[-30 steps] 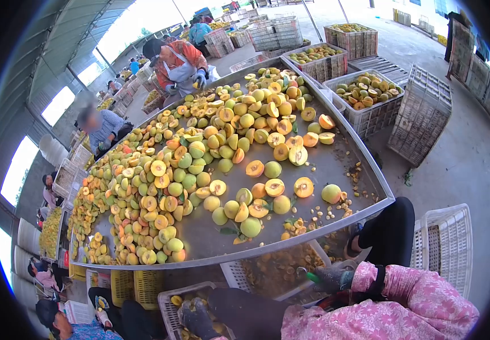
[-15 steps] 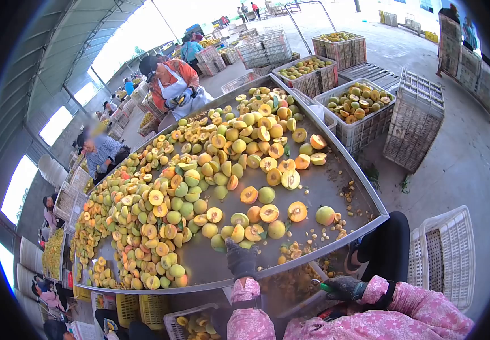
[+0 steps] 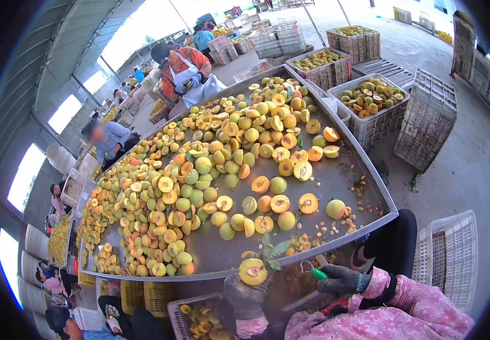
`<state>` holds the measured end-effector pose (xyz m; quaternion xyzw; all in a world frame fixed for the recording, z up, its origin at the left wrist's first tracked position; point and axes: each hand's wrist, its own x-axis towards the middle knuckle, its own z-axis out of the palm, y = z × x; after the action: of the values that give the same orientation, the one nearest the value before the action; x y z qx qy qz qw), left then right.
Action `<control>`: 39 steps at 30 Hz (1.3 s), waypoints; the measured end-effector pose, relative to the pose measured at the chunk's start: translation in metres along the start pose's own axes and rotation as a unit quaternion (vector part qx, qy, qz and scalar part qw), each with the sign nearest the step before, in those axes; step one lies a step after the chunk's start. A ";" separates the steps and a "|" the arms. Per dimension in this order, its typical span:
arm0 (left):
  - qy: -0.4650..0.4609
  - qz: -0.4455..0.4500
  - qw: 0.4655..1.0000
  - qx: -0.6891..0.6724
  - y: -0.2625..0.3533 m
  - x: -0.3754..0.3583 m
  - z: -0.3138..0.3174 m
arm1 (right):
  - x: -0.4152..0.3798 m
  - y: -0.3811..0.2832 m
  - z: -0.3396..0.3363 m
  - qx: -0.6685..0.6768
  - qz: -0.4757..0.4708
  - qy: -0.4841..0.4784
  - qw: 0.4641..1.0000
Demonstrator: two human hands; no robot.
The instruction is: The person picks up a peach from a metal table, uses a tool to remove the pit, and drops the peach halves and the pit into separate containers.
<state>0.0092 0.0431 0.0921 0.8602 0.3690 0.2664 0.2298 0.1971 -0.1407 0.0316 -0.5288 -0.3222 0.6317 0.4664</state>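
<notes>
My left hand, in a dark glove, holds a halved yellow fruit, cut face up with a hollow in it, below the near edge of the metal table. A sprig of green leaves is beside the fruit. To the right, my right hand, also gloved, is closed on a green-handled tool with a metal loop at its end. Many whole and halved fruits lie heaped on the table, with loose pits near its right corner.
Fruit-filled crates stand beyond the table's right side. An empty white crate is at my right. Below the near edge are yellow crates and a crate of fruit pieces. A person in orange works across the table.
My left hand has come back from the fruits on the table to below its edge, now with a halved fruit and leaves. My right hand has risen slightly with the tool. The view has shifted.
</notes>
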 end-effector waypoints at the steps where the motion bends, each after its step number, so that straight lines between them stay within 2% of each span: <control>1: 0.113 -0.020 0.993 -0.037 -0.003 -0.005 0.010 | 0.006 0.000 0.004 -0.006 -0.054 -0.018 0.998; 2: 0.114 -0.022 0.993 -0.038 -0.005 -0.012 0.015 | 0.011 -0.002 0.009 -0.008 -0.052 -0.019 0.998; 4: 0.066 0.013 0.997 -0.031 0.006 -0.022 0.012 | 0.023 -0.009 0.017 -0.160 -0.162 0.073 0.971; 5: 0.012 -0.030 0.996 -0.085 0.012 -0.028 0.008 | 0.041 -0.003 0.022 -0.135 -0.285 0.131 0.940; 6: 0.012 -0.030 0.996 -0.087 0.020 -0.030 0.009 | 0.048 0.000 0.022 -0.137 -0.284 0.132 0.940; 7: 0.032 -0.193 0.873 -0.447 0.030 -0.030 0.011 | 0.052 -0.008 0.023 -0.168 -0.287 0.147 0.932; 8: 0.046 -0.324 0.601 -0.729 0.035 -0.030 0.012 | 0.056 -0.016 0.025 -0.197 -0.290 0.161 0.922; 9: -0.004 -0.322 0.584 -0.745 0.018 -0.040 0.018 | 0.058 -0.025 0.027 -0.220 -0.291 0.146 0.920; 10: -0.004 -0.321 0.584 -0.746 0.019 -0.042 0.020 | 0.057 -0.039 0.031 -0.220 -0.292 0.146 0.919; 11: -0.006 -0.248 0.762 -0.597 0.023 -0.045 0.024 | 0.054 -0.053 0.035 -0.226 -0.216 0.109 0.944; 12: -0.008 -0.160 0.896 -0.414 0.027 -0.047 0.028 | 0.052 -0.060 0.037 -0.231 -0.138 0.072 0.960; 13: 0.012 -0.128 0.894 -0.430 0.047 -0.042 0.021 | 0.060 -0.055 0.045 -0.190 -0.192 0.083 0.959; 14: 0.012 -0.128 0.894 -0.430 0.049 -0.045 0.025 | 0.061 -0.051 0.045 -0.191 -0.192 0.082 0.959; 16: 0.087 -0.238 0.734 -0.630 0.050 -0.052 0.034 | 0.058 -0.051 0.047 -0.218 -0.106 0.071 0.968; 17: 0.088 -0.237 0.734 -0.630 0.045 -0.055 0.037 | 0.060 -0.044 0.048 -0.219 -0.106 0.070 0.968; 18: 0.096 -0.131 0.880 -0.447 0.038 -0.058 0.041 | 0.066 -0.031 0.048 -0.158 -0.123 0.065 0.978; 19: 0.096 -0.017 0.967 -0.235 0.035 -0.058 0.044 | 0.067 -0.025 0.049 -0.097 -0.138 0.060 0.984; 20: 0.095 -0.017 0.967 -0.236 0.035 -0.059 0.049 | 0.069 -0.021 0.050 -0.097 -0.137 0.061 0.984; 21: 0.124 -0.112 0.922 -0.349 0.037 -0.060 0.055 | 0.070 -0.017 0.051 -0.071 -0.125 0.060 0.988; 22: 0.149 -0.205 0.854 -0.454 0.039 -0.060 0.058 | 0.069 -0.020 0.053 -0.045 -0.113 0.058 0.991; 23: 0.149 -0.205 0.854 -0.454 0.039 -0.061 0.059 | 0.068 -0.023 0.052 -0.046 -0.113 0.058 0.991; 25: 0.144 -0.198 0.897 -0.369 0.041 -0.061 0.059 | 0.063 -0.034 0.050 0.010 -0.099 0.010 0.995; 28: 0.133 -0.182 0.908 -0.352 0.048 -0.058 0.055 | 0.058 -0.039 0.044 0.025 -0.060 -0.012 0.998; 32: 0.165 -0.149 0.920 -0.322 0.036 -0.057 0.064 | 0.059 -0.034 0.047 0.054 -0.088 0.001 0.995; 33: 0.170 -0.094 0.969 -0.150 0.029 -0.056 0.059 | 0.059 -0.030 0.045 0.045 -0.102 0.004 0.994; 34: 0.169 -0.037 0.984 0.028 0.021 -0.055 0.053 | 0.057 -0.025 0.042 0.037 -0.115 0.006 0.993; 35: 0.163 -0.166 0.943 -0.236 0.001 -0.059 0.053 | 0.054 -0.021 0.039 0.036 -0.115 0.004 0.993; 36: 0.144 -0.279 0.818 -0.481 -0.020 -0.059 0.053 | 0.050 -0.018 0.034 0.016 -0.108 -0.029 0.994; 37: 0.172 -0.284 0.582 -0.742 -0.024 -0.046 0.046 | 0.047 -0.014 0.030 -0.004 -0.101 -0.063 0.993; 38: 0.177 -0.284 0.583 -0.740 -0.020 -0.041 0.035 | 0.048 -0.004 0.026 -0.004 -0.100 -0.069 0.993; 39: 0.150 -0.309 0.529 -0.776 -0.011 -0.039 0.022 | 0.054 0.010 0.020 -0.202 -0.124 -0.028 0.971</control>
<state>-0.0057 0.0164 0.0580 0.1226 0.2889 0.4852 0.8161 0.1752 -0.0925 0.0068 -0.5503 -0.5192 0.5054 0.4150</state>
